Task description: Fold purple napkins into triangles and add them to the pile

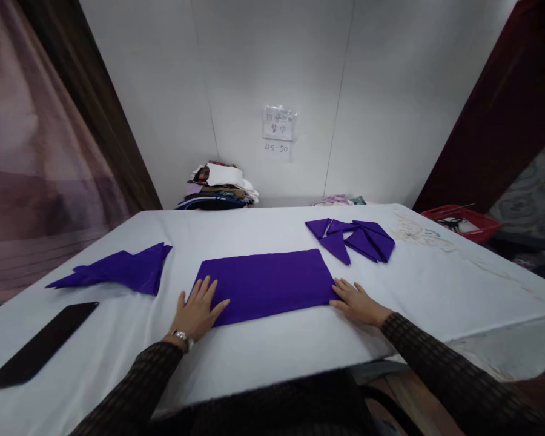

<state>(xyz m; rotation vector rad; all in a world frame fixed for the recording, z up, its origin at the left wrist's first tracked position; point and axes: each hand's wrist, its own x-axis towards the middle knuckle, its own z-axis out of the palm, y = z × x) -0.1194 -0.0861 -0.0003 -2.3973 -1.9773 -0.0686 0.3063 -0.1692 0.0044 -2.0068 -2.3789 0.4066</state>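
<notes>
A purple cloth [267, 284], folded into a flat rectangle, lies on the white-covered table [272, 357] in front of me. My left hand [198, 307] rests with spread fingers on its left end, near the lower left corner. At the right edge, the fingertips of my right hand [356, 301] touch the cloth near its lower right corner, fingers apart. Neither hand grips anything. Further left lies a folded purple cloth [122, 269] with pointed ends. Several folded purple pieces [367, 239] lie together at the back right.
A dark flat strip [40, 345] lies at the left. Behind the table's far edge is a stack of clothes [220, 186], below a paper sign [279, 124] on the wall. A red basket [479, 224] stands beyond the right edge. A curtain hangs at the left.
</notes>
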